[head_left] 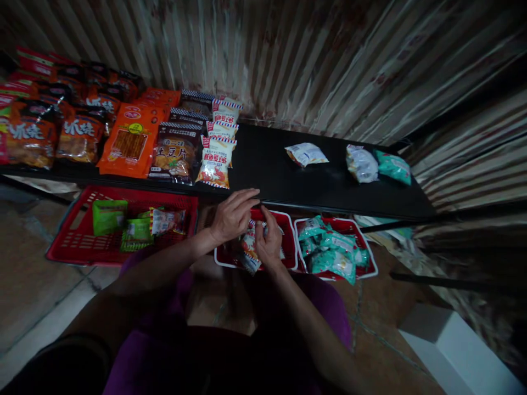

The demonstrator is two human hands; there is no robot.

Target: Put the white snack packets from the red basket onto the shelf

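Some snack packets (249, 244) lie in the middle red basket (290, 237), below the counter (263, 164). Left hand (234, 215), fingers extended, and right hand (269, 240), loosely curled, meet above it; grip on anything: cannot tell.

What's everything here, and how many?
Table: one, black, middle
Snack bags: several, black and orange, table's left
Flat packets: several, orange, beside those
Potato-slice bags: several, dark, next right
Small bags: several, white, on table
Puffy packets: many, teal, right basket, table's right
Pouches: about three, green, left basket
Striped packets: some, multicoloured, left, middle baskets
Baskets: three, red, below table
Curtain: count unclear, brownish, behind table
Box: one, white, lower right
Legs: two, purple clothing, bottom
Left hand, right hand: two, bare, over middle basket
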